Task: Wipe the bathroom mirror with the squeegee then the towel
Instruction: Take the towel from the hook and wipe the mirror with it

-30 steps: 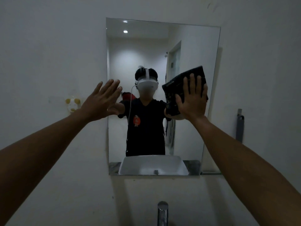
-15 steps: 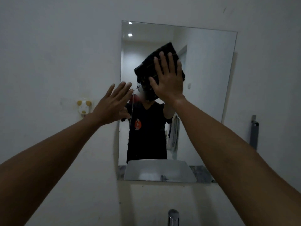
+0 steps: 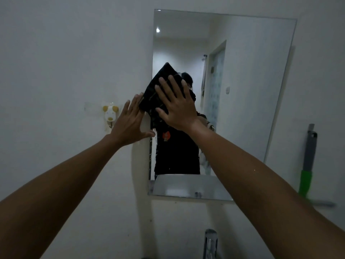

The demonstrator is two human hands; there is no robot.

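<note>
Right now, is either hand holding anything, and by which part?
The right hand presses a dark folded towel flat against the mirror, palm on its lower right part. The left hand holds nothing.

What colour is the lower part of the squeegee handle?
Bright green, best seen in the head view.

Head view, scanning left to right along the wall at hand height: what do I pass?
Dog-shaped wall hook → left hand → dark towel under the right hand → bare mirror → squeegee.
</note>
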